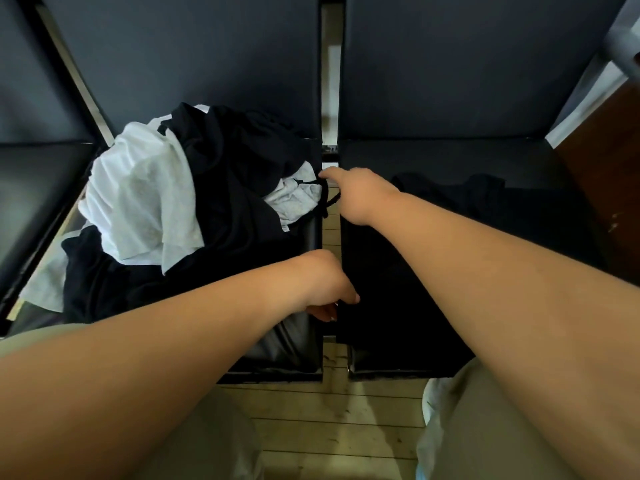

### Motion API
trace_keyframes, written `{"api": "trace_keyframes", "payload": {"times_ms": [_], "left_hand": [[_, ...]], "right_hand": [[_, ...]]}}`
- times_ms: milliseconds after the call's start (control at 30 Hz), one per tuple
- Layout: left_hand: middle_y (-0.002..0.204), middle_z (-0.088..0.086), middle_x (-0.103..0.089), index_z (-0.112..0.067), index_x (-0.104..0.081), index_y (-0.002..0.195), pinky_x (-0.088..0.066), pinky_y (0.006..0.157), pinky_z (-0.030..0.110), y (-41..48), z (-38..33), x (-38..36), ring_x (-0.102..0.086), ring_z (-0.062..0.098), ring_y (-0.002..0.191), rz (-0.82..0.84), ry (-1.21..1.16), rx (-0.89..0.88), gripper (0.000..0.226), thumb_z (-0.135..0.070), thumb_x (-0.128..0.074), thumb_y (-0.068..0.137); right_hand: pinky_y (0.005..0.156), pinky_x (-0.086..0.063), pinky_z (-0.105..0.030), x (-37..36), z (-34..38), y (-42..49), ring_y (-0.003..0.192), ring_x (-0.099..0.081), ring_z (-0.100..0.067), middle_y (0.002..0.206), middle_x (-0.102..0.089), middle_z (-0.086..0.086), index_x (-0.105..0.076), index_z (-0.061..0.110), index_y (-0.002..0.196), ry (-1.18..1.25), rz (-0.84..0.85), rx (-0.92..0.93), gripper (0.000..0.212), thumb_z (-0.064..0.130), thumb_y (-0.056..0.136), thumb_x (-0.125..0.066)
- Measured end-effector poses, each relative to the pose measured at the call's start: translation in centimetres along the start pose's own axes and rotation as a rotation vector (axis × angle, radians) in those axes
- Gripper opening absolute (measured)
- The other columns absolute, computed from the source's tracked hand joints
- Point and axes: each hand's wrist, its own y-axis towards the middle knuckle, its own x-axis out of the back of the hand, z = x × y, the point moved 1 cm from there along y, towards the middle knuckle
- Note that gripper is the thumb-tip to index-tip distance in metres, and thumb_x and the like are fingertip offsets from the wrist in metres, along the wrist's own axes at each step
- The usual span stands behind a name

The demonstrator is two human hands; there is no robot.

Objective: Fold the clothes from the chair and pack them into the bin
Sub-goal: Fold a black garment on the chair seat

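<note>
Head view, looking down over two bare forearms at a pair of dark padded chairs side by side. On the seat of the left chair [287, 348], middle left of the frame, a loose heap of clothes [145, 202], black and white mixed, unfolded, with a thin black drawstring [325, 199] dangling off its right edge. Spread flat on the seat of the right chair [450, 81], centre right, a black garment [450, 195], almost lost against the black seat, only the ripples along its far edge readable. Left hand [325, 289] at lower centre, grip closed in a pinch on the garment's near left edge, thumb on top, fingers curled beneath. Right hand [360, 195] at centre, stretched to the far left edge, just beside the drawstring; fingers hidden under the palm, so grip closed or loose: cannot tell. Risks, by judgement: catching the drawstring with the right hand and dragging part of the heap down to the wooden floor [329, 427]; losing the pinched edge into the gap between the chairs; folding askew, with the hem hidden, black on black. Long axis of the garment probably bottom to top of the frame, near end toward the person, left edge along the gap; outline too dark for certainty. No bin identifiable anywhere in frame.
</note>
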Motion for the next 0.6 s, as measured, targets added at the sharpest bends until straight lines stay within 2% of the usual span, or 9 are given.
{"api": "trace_keyframes", "payload": {"times_ms": [67,167,200,267,333,433,500,600], "left_hand": [[0.093,0.023,-0.072,0.002,-0.068,0.104,-0.066,0.081,0.046,-0.6,-0.5,0.2,-0.069,0.029,0.069,-0.016,-0.033,-0.02,0.017,-0.008,-0.077,0.092],[0.095,0.017,-0.075,-0.005,-0.067,0.107,-0.066,0.069,0.039,-1.9,-1.8,0.2,-0.074,0.026,0.071,0.003,-0.126,-0.069,0.017,-0.004,-0.07,0.091],[0.096,0.014,-0.075,-0.008,-0.066,0.108,-0.066,0.07,0.038,-2.3,-2.4,0.1,-0.075,0.025,0.075,0.012,-0.116,-0.099,0.018,-0.006,-0.071,0.091],[0.099,0.009,-0.075,-0.014,-0.065,0.109,-0.067,0.079,0.041,-3.1,-3.6,-0.4,-0.075,0.023,0.084,0.006,0.027,-0.223,0.025,-0.017,-0.076,0.087],[0.098,0.005,-0.073,-0.018,-0.062,0.105,-0.066,0.082,0.045,-3.9,-5.0,-1.6,-0.075,0.021,0.086,0.006,0.155,-0.337,0.03,-0.025,-0.079,0.081],[0.094,0.009,-0.073,-0.014,-0.056,0.104,-0.068,0.074,0.043,-4.4,-6.7,-4.4,-0.079,0.024,0.079,0.076,0.132,-0.387,0.024,-0.017,-0.076,0.092],[0.093,0.011,-0.074,-0.013,-0.054,0.105,-0.068,0.072,0.044,-4.3,-7.9,-6.1,-0.079,0.026,0.077,0.078,0.134,-0.414,0.024,-0.015,-0.075,0.094],[0.096,0.014,-0.075,-0.011,-0.054,0.112,-0.067,0.072,0.047,-3.6,-9.5,-8.1,-0.079,0.028,0.079,0.061,0.143,-0.417,0.027,-0.016,-0.074,0.095]], "right_hand": [[0.089,-0.056,-0.042,1.0,-0.5,-0.3,0.115,-0.06,-0.033,0.132,-0.057,-0.014,-0.045,0.037,0.155,0.053,-0.076,0.021,0.061,0.012,0.1,-0.056],[0.063,-0.052,-0.034,3.0,-1.3,-1.3,0.09,-0.065,-0.026,0.115,-0.063,-0.013,-0.047,0.026,0.14,0.203,-0.171,-0.023,0.043,0.009,0.101,-0.053],[0.056,-0.054,-0.035,3.7,-1.7,-1.6,0.084,-0.066,-0.026,0.11,-0.062,-0.012,-0.043,0.021,0.137,0.281,-0.195,-0.077,0.038,0.01,0.102,-0.054],[0.051,-0.06,-0.036,5.2,-2.9,-2.1,0.087,-0.067,-0.031,0.117,-0.057,-0.013,-0.036,0.012,0.143,0.406,-0.225,-0.208,0.045,0.015,0.103,-0.056],[0.054,-0.063,-0.038,6.5,-4.7,-2.7,0.094,-0.068,-0.034,0.129,-0.053,-0.014,-0.036,0.01,0.152,0.453,-0.232,-0.293,0.055,0.016,0.102,-0.057],[0.07,-0.066,-0.04,7.7,-8.0,-4.1,0.096,-0.07,-0.026,0.137,-0.057,-0.01,-0.031,0.016,0.165,0.498,-0.199,-0.367,0.071,0.013,0.099,-0.055],[0.078,-0.067,-0.042,7.8,-10.2,-5.1,0.094,-0.071,-0.022,0.13,-0.063,-0.008,-0.035,0.019,0.165,0.584,-0.186,-0.441,0.068,0.011,0.099,-0.053],[0.082,-0.067,-0.044,7.6,-12.9,-6.2,0.096,-0.073,-0.023,0.122,-0.068,-0.009,-0.047,0.019,0.156,0.682,-0.196,-0.521,0.056,0.012,0.101,-0.052]]}}
